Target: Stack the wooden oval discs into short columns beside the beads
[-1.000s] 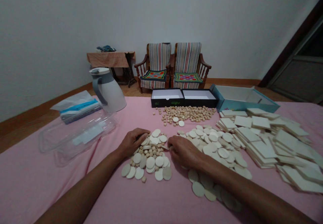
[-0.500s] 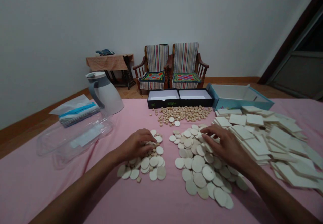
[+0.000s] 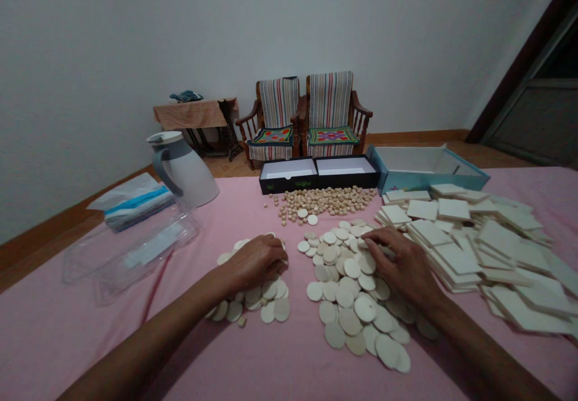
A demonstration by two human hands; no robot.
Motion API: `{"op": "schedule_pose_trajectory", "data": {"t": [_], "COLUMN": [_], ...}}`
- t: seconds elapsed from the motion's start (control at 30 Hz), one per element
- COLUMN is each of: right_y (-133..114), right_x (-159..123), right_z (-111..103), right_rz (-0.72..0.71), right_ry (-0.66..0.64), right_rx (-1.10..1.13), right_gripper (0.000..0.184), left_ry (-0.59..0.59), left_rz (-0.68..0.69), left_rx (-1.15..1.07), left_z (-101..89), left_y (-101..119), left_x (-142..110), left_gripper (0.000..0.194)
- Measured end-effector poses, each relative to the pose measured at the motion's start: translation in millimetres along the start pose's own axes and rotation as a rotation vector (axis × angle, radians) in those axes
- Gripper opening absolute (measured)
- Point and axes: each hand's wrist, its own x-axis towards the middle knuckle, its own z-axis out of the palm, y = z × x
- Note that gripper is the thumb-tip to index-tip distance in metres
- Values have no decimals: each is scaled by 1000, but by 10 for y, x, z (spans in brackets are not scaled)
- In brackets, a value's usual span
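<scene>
My left hand (image 3: 259,262) is over the smaller pile of round wooden discs (image 3: 270,289), its fingers curled together. Whatever lies in those fingers is hidden from me. One small wooden cube (image 3: 242,323) sits at the near edge of that pile. My right hand (image 3: 401,265) rests on the right edge of the larger disc pile (image 3: 345,295), thumb and fingers apart, covering some discs. Beyond both piles is a heap of small wooden cubes (image 3: 327,201), with a few discs (image 3: 312,220) at its near side.
Square wooden tiles (image 3: 460,256) are heaped at the right. Behind them stands a blue box (image 3: 433,178), beside a black two-part box (image 3: 289,183). On the left are a grey-white jug (image 3: 192,175), a tissue pack (image 3: 139,205) and clear plastic trays (image 3: 149,256). Pink cloth (image 3: 298,359) covers the table.
My left hand has shifted slightly right over its pile, and its fingers have curled in, covering the cubes seen there before. The right hand stays nearly in place. The view has tilted slightly.
</scene>
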Motion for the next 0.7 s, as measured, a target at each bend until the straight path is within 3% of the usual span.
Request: {"op": "schedule_pose_trajectory", "data": {"t": [0.17,0.3,0.4,0.53,0.7], "right_y": [30,60,50,24,34], "right_x": [-6,-25,-33,-39,-46], "right_z": [22,50,65,77,81], "right_rz": [-45,-49,-45,-57,-56], "right_ry": [-5,-23,-50,-56,-61], "right_rx": [-13,-26,-31,-31,-30], "right_gripper": [17,17,16,16,16], "left_ry": [159,216,265,56,32], "left_rz": [-240,-228,-256,-259,-294], "left_rx": [-313,-650,-455,-70,79], "left_z": [50,62,27,43,166], "left_y": [64,79,-21,-157,-176], "left_x": [150,301,311,190,97], "left_gripper": [22,32,28,25,26]}}
